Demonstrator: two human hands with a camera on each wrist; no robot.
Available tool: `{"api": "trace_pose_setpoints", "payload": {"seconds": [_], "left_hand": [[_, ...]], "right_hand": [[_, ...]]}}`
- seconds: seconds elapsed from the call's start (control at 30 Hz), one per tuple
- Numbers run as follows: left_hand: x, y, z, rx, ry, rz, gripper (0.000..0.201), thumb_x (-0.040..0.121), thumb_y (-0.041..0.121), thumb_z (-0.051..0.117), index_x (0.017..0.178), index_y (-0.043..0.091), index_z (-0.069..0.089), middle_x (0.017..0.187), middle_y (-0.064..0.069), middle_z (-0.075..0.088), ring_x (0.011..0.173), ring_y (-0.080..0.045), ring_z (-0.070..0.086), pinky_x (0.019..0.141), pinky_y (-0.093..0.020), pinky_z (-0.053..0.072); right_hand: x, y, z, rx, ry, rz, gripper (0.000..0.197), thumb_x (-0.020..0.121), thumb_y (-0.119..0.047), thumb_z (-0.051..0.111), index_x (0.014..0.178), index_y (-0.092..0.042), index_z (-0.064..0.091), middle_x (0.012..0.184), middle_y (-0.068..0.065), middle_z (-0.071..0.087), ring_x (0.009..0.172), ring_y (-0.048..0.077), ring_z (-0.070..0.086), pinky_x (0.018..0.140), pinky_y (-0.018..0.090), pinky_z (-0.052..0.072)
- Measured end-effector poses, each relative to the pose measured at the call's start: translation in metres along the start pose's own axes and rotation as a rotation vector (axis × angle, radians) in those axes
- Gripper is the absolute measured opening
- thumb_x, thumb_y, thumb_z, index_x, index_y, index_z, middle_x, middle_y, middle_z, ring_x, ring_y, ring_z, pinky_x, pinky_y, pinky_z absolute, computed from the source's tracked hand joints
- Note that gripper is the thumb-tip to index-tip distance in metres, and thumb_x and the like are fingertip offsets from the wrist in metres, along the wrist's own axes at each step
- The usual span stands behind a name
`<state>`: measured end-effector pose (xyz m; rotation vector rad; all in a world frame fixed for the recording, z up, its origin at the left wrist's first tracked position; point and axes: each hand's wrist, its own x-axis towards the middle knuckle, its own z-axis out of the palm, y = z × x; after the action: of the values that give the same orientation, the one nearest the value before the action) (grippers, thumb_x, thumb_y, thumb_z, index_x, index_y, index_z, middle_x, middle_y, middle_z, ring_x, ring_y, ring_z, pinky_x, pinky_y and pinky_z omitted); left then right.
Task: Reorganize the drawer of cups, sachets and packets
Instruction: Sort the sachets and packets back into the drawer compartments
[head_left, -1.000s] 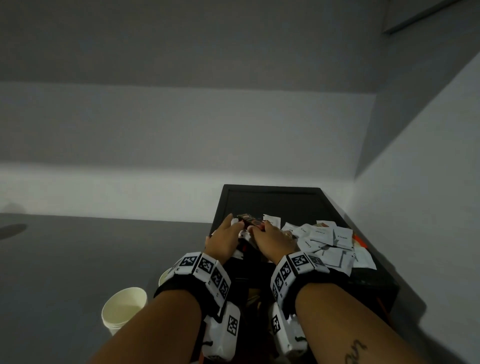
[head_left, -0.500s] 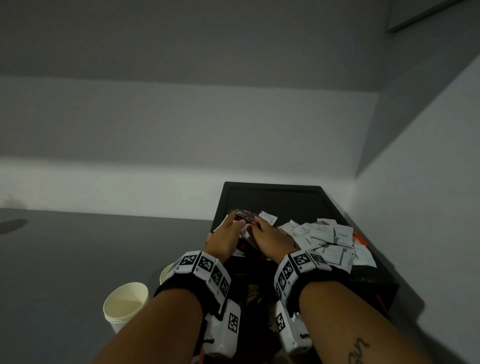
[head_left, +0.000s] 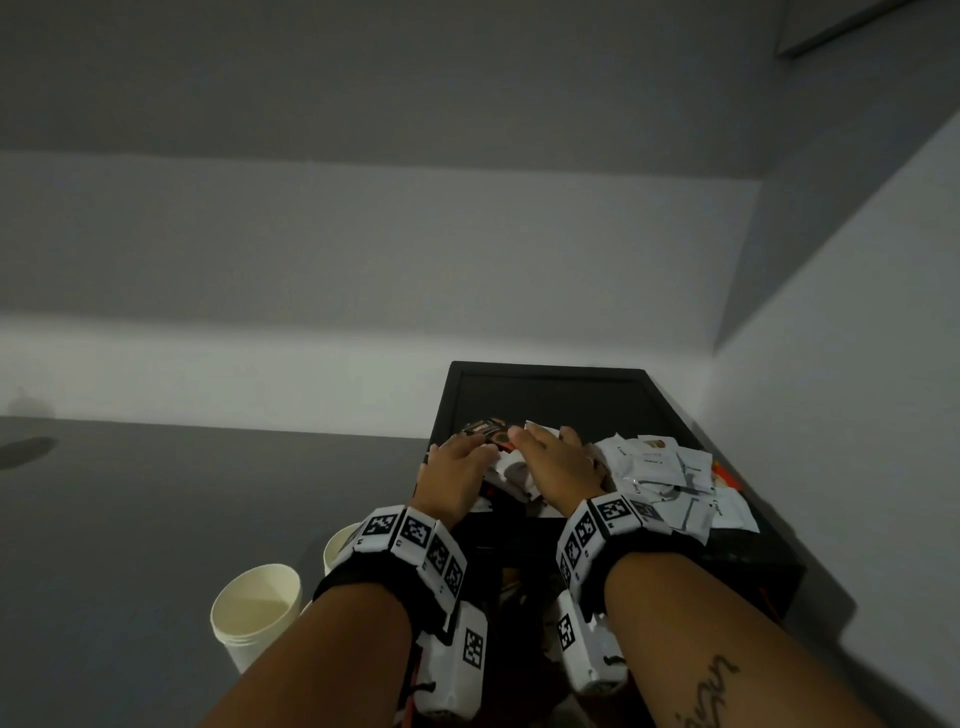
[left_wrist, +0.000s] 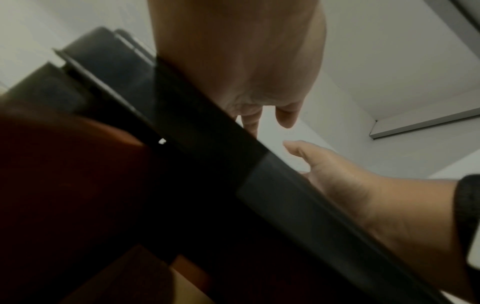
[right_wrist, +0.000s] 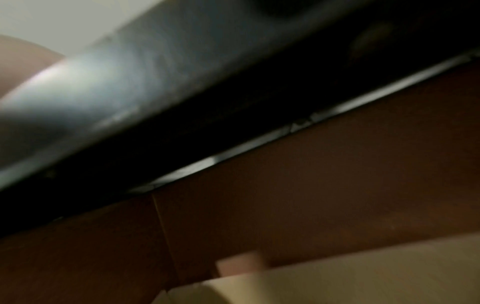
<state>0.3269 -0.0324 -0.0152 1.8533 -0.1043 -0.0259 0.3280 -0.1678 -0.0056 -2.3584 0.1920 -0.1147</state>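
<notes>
A black drawer lies open in front of me. Dark packets with red print sit at its left middle. My left hand reaches in over the near rim and pinches them at its fingertips. My right hand lies palm down beside it, fingers straight, its index tip touching the same packets. A heap of white sachets fills the drawer's right side. In the left wrist view the left hand and right hand show above the drawer's rim, which hides the packets. The right wrist view is blurred.
Two paper cups stand on the grey floor left of the drawer, one large and one partly behind my left wrist. A white wall runs close along the drawer's right side. The far part of the drawer is bare.
Both hands stay at the dark packets and have shifted them slightly farther into the drawer. The sachet heap and the cups have not moved.
</notes>
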Motion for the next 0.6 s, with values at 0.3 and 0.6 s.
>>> {"api": "trace_pose_setpoints", "payload": {"seconds": [0.3,0.6], "left_hand": [[-0.032,0.045,-0.017,-0.050,-0.056,-0.032,0.039,0.099,0.026,0.045,0.131,0.006,0.050,0.134,-0.009,0.050,0.130,-0.026,0.043,0.105,-0.034,0.037],[-0.067,0.065,-0.020,0.133,0.011,0.126,0.035,0.095,0.019,0.051,0.125,0.001,0.055,0.126,-0.012,0.055,0.118,-0.021,0.049,0.080,-0.017,0.033]], "right_hand": [[-0.030,-0.003,-0.017,0.331,0.326,-0.134,0.043,0.096,0.000,0.034,0.135,-0.011,0.047,0.147,0.009,0.036,0.134,0.022,0.036,0.104,0.024,0.029],[-0.121,0.005,-0.045,0.229,0.211,-0.320,0.043,0.088,0.007,0.043,0.120,-0.013,0.064,0.114,-0.008,0.060,0.096,0.002,0.055,0.074,0.003,0.041]]}}
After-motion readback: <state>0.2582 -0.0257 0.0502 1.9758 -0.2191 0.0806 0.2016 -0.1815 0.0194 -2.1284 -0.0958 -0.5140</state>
